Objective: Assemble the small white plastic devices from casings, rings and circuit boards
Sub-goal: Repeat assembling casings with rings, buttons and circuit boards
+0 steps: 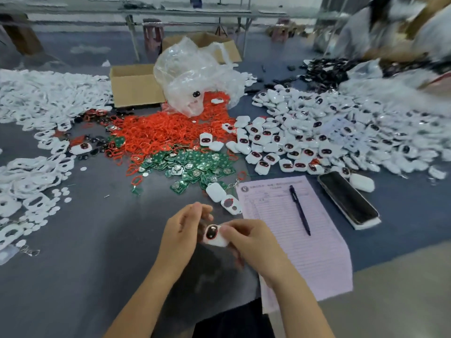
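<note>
the white device [214, 236] sits low in the middle of the view, held above the grey table [97, 264] between your two hands, with its dark, red-rimmed window facing up at you. your right hand [246, 240] pinches it from the right side, thumb on the top face near the window and the other fingers curled under. your left hand [181, 230] is just beside it with fingers loosely curled; whether those fingers actually touch the casing is hidden by the hand itself, so you cannot count on it as a second grip.

this looks like the closing or checking step on one unit. keep the thumb off the window so you can see that the red ring sits evenly all round it, then bring the left fingers onto the opposite edge and squeeze along the seam, not on the middle of the face, so the halves meet flat.

beyond your hands lie two loose casing pieces [223, 198], then the green circuit boards [195, 165] and the heap of red rings [166, 129]. empty white casings [44, 98] spread to the left, finished devices [305, 132] to the right. a pink form [317, 252] with a pen [300, 209] and a phone [349, 200] lie close on your right, so set the finished unit clear of them.
</note>
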### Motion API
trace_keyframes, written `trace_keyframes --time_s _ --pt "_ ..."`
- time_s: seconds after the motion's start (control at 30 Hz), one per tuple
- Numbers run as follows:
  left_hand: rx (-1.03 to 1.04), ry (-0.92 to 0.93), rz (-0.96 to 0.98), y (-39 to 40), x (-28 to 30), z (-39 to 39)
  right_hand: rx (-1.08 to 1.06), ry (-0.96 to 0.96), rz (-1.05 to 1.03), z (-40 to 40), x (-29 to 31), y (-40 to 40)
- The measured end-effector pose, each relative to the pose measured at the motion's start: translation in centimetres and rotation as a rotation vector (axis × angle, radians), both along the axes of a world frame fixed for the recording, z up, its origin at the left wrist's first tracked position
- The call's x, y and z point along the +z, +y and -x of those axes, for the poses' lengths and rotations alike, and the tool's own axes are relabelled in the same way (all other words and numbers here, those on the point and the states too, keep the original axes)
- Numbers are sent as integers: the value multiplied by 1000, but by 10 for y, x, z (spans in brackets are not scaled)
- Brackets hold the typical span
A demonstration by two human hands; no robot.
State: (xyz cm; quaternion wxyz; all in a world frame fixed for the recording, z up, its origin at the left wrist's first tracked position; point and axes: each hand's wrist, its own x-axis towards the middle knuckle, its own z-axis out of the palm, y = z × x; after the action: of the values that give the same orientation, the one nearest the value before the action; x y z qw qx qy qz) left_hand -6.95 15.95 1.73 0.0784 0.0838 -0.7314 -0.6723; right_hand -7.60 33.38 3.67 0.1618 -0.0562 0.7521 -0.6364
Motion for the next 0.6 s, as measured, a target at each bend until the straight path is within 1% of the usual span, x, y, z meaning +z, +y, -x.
trace_keyframes --time_s 0.07,0.1,0.13,0.17,0.2,0.27,0.3,0.33,0.4,0.47,0.5,0.53,0.6 --pt "6 -3 -17 5 -5 5 159 -81 -117 3 4 11" --pt "14 -4 -16 8 -8 6 190 -110 -132 7 7 13" --pt "25 -2 -10 9 -10 7 169 -105 -124 11 10 14" --pt "33 1 -8 10 -12 7 87 -76 -83 15 11 14" --pt "36 5 -19 10 -14 7 -56 -37 -3 20 10 12" --pt "27 14 -45 7 -15 6 -389 -28 264 29 10 7" --pt "19 16 -44 5 -16 5 -488 -35 358 32 8 4" --pt "13 16 -36 3 -16 4 -526 -25 377 32 5 -1" --pt "8 14 -22 2 -16 1 -504 68 246 28 -5 -14" --pt "19 24 -5 0 -14 -3 -436 268 50 19 -14 -31" --pt "28 34 13 -2 -13 -5 -400 354 -10 14 -18 -41" --pt "41 47 45 -5 -13 -8 -368 399 -43 8 -21 -52" --pt "77 67 103 -16 -11 -15 -298 412 -38 -3 -26 -77"
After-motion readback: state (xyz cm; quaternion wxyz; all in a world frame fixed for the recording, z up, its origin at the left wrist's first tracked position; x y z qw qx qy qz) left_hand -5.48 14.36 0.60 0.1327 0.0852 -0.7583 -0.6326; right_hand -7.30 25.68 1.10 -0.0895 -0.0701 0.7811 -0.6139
